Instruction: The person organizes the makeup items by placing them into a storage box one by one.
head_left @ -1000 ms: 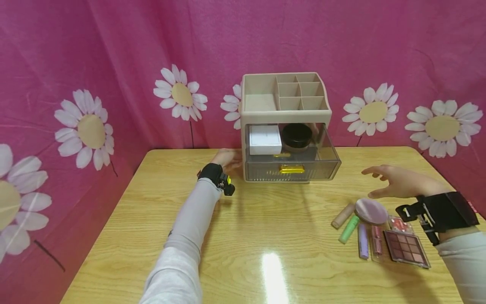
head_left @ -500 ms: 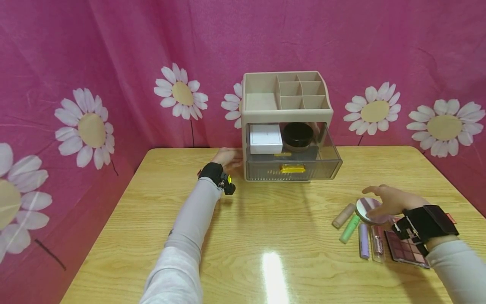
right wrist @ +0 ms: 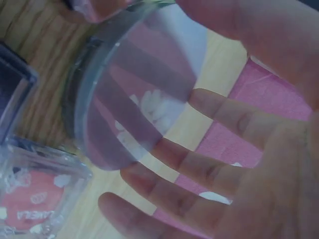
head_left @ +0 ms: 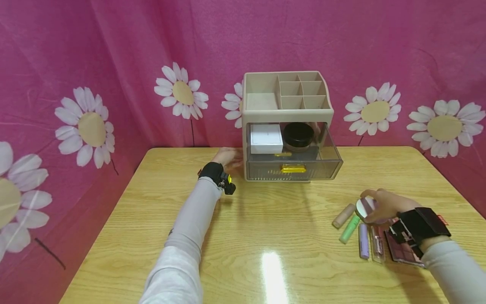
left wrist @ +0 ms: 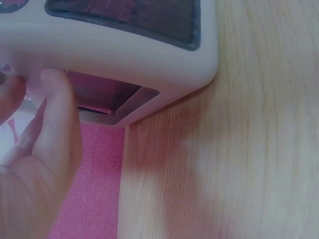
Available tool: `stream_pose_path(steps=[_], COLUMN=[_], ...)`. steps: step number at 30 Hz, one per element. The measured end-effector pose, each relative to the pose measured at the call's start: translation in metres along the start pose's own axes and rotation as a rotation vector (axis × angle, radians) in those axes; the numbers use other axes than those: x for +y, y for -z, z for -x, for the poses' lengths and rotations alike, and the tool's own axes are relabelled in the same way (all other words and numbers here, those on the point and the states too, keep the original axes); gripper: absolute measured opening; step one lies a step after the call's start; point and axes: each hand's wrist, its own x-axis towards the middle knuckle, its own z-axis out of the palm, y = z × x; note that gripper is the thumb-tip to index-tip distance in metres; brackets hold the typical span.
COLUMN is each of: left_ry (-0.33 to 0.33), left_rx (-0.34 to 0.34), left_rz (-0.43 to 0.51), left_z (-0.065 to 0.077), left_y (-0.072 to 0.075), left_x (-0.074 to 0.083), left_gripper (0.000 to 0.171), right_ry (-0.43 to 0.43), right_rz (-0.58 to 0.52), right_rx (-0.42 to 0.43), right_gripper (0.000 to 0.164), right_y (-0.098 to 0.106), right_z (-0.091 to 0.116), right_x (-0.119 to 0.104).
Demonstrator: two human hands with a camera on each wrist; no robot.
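My left hand lies against the left side of a beige makeup organizer, its fingers fairly straight. The left wrist view has the thumb at the organizer's side wall, beside an opening. The clear grey drawer is pulled out and holds a white box and a black-lidded jar. On the right, my right hand spreads over a round mirror on the table. From the right wrist view, straight, parted fingers reach the mirror's rim and reflect in its surface.
Left of the mirror lie a beige tube and a green tube. Nearer are a lilac tube, a clear-cased pink tube and an eyeshadow palette. A red-pink compact sits beside the mirror. A pink floral curtain hangs behind.
My right hand has come down and toward me onto the mirror, its fingers drawing closer around the rim. My left hand stays at the organizer.
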Motion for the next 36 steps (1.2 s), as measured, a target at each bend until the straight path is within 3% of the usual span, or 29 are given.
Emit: stream_pose_path(steps=[10, 22, 31, 36], left_ry=[0.029, -0.001, 0.007, 0.014], left_rx=[0.013, 0.021, 0.018, 0.011], left_rz=[-0.026, 0.004, -0.004, -0.007], left_z=[0.021, 0.004, 0.008, 0.009], left_y=[-0.006, 0.000, -0.002, -0.002], left_x=[0.012, 0.004, 0.005, 0.005], left_gripper=[0.040, 0.039, 0.038, 0.038], right_ry=[-0.051, -0.065, -0.022, 0.025], right_rz=[-0.003, 0.026, 0.037, -0.006], right_rx=[-0.006, -0.002, 0.010, 0.008], right_gripper=[0.066, 0.059, 0.057, 0.059], right_y=[-0.007, -0.005, -0.007, 0.008], right_z=[-0.006, -0.011, -0.012, -0.009], right_x=[-0.001, -0.002, 0.004, 0.006])
